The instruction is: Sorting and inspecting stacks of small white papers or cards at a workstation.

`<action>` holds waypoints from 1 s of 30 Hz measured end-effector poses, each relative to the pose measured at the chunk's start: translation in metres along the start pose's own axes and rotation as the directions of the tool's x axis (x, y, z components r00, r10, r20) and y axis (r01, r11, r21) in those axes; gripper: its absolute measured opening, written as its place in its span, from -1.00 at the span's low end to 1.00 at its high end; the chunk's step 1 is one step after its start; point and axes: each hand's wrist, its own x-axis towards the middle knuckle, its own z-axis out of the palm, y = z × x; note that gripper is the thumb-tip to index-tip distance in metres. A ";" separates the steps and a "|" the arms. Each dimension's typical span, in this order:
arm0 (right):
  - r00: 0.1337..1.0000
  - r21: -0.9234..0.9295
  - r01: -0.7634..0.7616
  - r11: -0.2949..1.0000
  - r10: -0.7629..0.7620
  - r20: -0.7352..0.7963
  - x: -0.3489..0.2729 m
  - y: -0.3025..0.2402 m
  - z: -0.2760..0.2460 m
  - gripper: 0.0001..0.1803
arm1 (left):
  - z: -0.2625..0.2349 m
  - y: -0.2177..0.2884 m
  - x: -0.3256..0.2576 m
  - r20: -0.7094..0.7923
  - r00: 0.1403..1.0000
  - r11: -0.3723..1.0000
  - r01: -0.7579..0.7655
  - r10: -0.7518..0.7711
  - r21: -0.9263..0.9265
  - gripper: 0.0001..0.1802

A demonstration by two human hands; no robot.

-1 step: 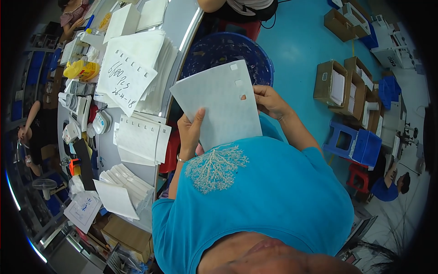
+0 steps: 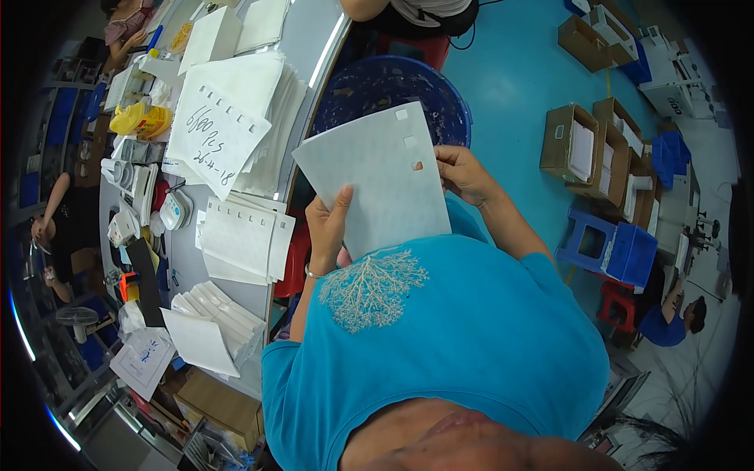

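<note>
From the head camera I see my left hand (image 2: 328, 228) clamped on the lower left edge of a white sheet (image 2: 375, 177), thumb pressed flat on its face and the other fingers hidden behind it. My right hand (image 2: 463, 174) pinches the sheet's right edge, fingers closed on it just beside a row of small punched windows. The sheet hangs tilted in the air in front of my turquoise shirt (image 2: 440, 345), over the near rim of a round blue basket (image 2: 440, 98) that stands on the floor.

Left of the sheet runs a long grey table (image 2: 182, 259). On it, just left of the sheet, lies a tall pile of white sheets (image 2: 243, 118) with a handwritten slip on top; below that a smaller stack of punched sheets (image 2: 243, 235), and lower still a fanned stack of white strips (image 2: 216, 314). Farther left of the sheet sit a yellow bottle (image 2: 141, 119) and small tools, too cluttered to tell apart.

Right of the sheet the floor is bright blue (image 2: 518, 71). Open cardboard boxes (image 2: 589, 145) stand there, well apart from the sheet, with a blue plastic stool (image 2: 609, 247) below them. Another person (image 2: 59, 224) sits at the far left of the table.
</note>
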 end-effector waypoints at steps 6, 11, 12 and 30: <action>0.829 -0.803 0.138 0.580 -0.512 -0.227 0.002 -0.008 -0.002 -0.79 | 0.000 -0.004 -0.005 -0.066 0.996 0.997 -0.059 0.062 0.049 -0.59; 0.688 -0.914 0.190 0.357 -0.713 -0.136 0.003 -0.015 -0.004 -0.79 | 0.005 -0.003 -0.003 -0.109 0.990 0.996 -0.080 0.084 0.040 -0.55; 0.716 -0.769 0.242 0.591 -0.644 -0.269 0.001 -0.019 0.002 -0.76 | 0.005 -0.002 -0.003 -0.106 0.991 0.996 -0.081 0.085 0.043 -0.55; 0.960 -0.677 0.010 0.736 -0.196 -0.199 0.000 -0.005 0.035 -0.68 | 0.011 0.005 -0.006 -0.100 0.988 0.988 -0.111 0.122 0.108 -0.61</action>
